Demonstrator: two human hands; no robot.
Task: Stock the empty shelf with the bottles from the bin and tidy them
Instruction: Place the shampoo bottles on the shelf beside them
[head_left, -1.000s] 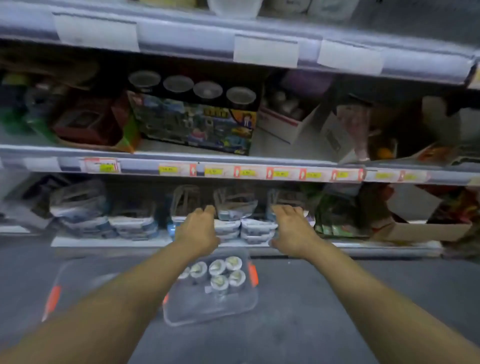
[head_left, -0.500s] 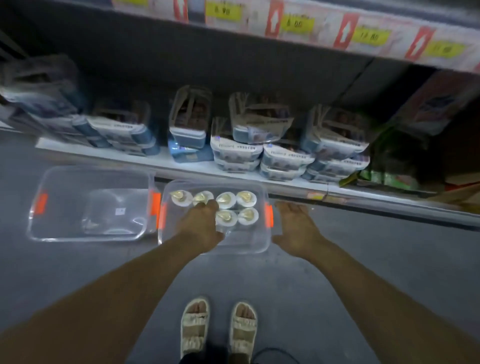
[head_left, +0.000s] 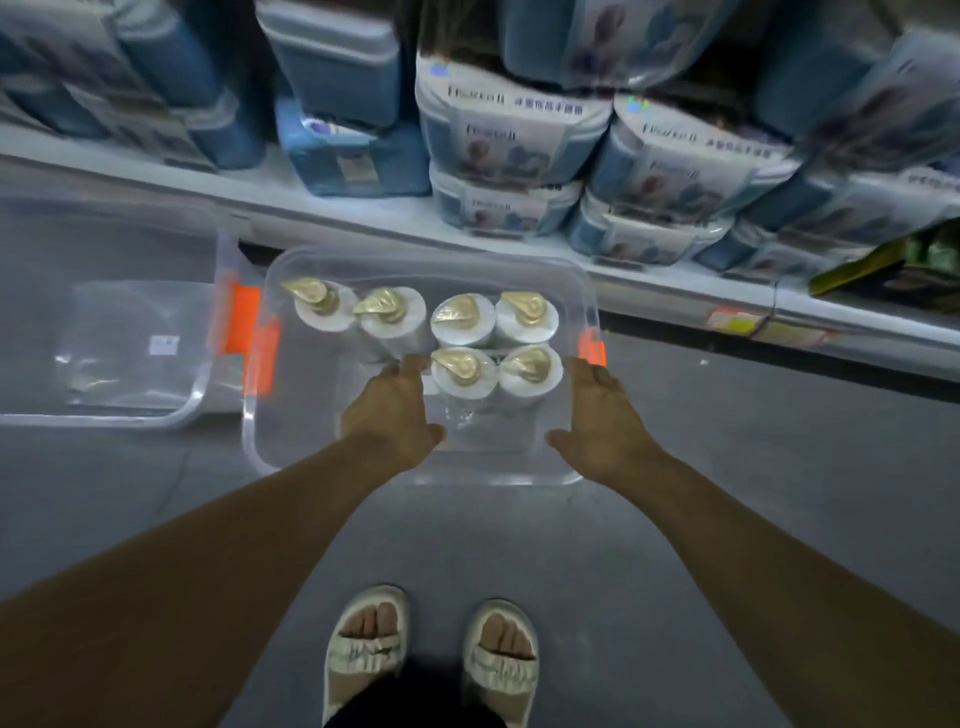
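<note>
Six white cylindrical bottles with gold pump tops (head_left: 470, 364) stand upright in the clear plastic bin with orange latches (head_left: 322, 441) on the grey floor, long axes vertical, four in the far row and two nearer me. The gold nozzles point mostly left, some tipped towards the shelf. My left hand (head_left: 392, 415) reaches into the bin just left of the nearest pair, its grip spread, fingers loose. My right hand (head_left: 597, 415) flanks them on the right, grip also spread. Whether either touches a bottle I cannot tell
</note>
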